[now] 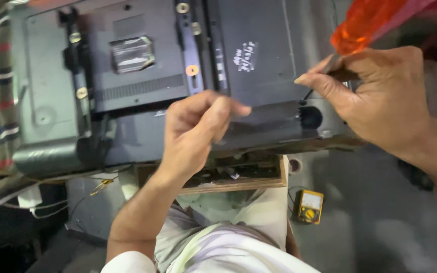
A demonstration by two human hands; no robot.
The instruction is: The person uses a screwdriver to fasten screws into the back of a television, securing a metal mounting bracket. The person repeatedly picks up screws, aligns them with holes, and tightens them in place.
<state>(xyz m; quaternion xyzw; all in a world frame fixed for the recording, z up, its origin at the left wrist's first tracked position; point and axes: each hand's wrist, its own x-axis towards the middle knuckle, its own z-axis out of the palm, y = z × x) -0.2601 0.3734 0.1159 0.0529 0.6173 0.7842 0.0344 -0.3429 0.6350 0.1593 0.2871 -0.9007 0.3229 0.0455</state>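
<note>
We look down on the dark back panel [259,55] of a flat television lying face down, its top edge cut off by the frame. Our right hand [380,96] is closed around a screwdriver [365,23] with a translucent orange handle; most of the handle runs out of view at the top right, and the fingers hide the shaft, so only the thin tip shows, set into a screw hole [303,102] near the panel's lower edge. Our left hand [198,126] hovers over the panel's middle with fingers curled and thumb pressed to the forefinger; whether it pinches something small we cannot tell. A metal mounting bracket [190,45] runs down the panel. Below the panel, a wooden tray [238,184] is half hidden by our left forearm. A yellow multimeter [309,206] lies on the grey floor [380,217], blurred.
</note>
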